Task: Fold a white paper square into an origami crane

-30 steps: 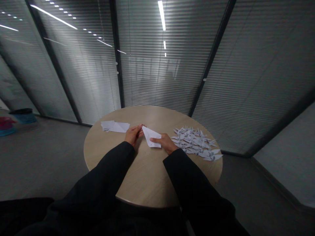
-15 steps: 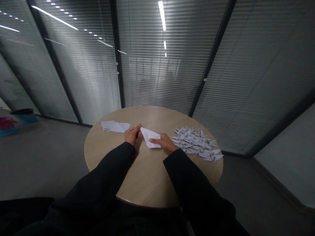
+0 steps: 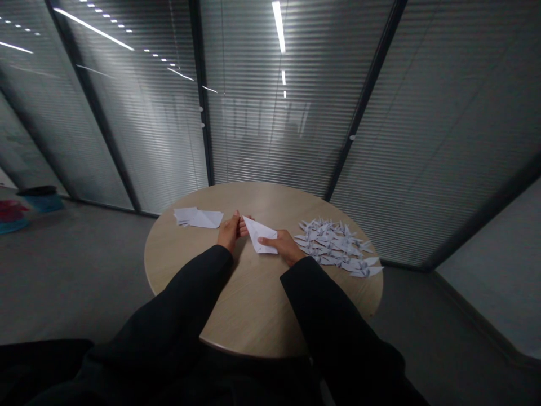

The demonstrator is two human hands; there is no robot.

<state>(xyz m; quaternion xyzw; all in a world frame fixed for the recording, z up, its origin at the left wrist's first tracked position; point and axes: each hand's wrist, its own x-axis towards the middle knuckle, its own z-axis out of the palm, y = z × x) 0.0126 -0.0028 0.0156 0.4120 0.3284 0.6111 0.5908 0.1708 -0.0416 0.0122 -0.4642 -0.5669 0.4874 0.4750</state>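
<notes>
A piece of folded white paper point(image 3: 260, 230), pointed at its far left corner, is held just above the middle of the round table. My right hand point(image 3: 284, 246) grips its right side, with the thumb on top and the fingers underneath. At the paper's pointed corner, my left hand point(image 3: 231, 230) has its thumb raised and its fingers stretched out behind the tip, partly hidden by the paper. Whether those fingers touch it I cannot tell. Left of that hand lies a fanned stack of white paper pieces point(image 3: 198, 217). Many folded paper cranes point(image 3: 333, 243) cluster right of my right hand.
The round wooden table point(image 3: 249, 316) stands close to a glass partition point(image 3: 270, 141) with blinds and dark frames. A blue bin point(image 3: 44, 202) with a dark liner and a blue tub point(image 3: 12, 224) with something red in it stand on the floor at left.
My left thumb has lifted off the paper's pointed corner and the left fingers have opened out behind it. The paper has shifted slightly right in my right hand's grip.
</notes>
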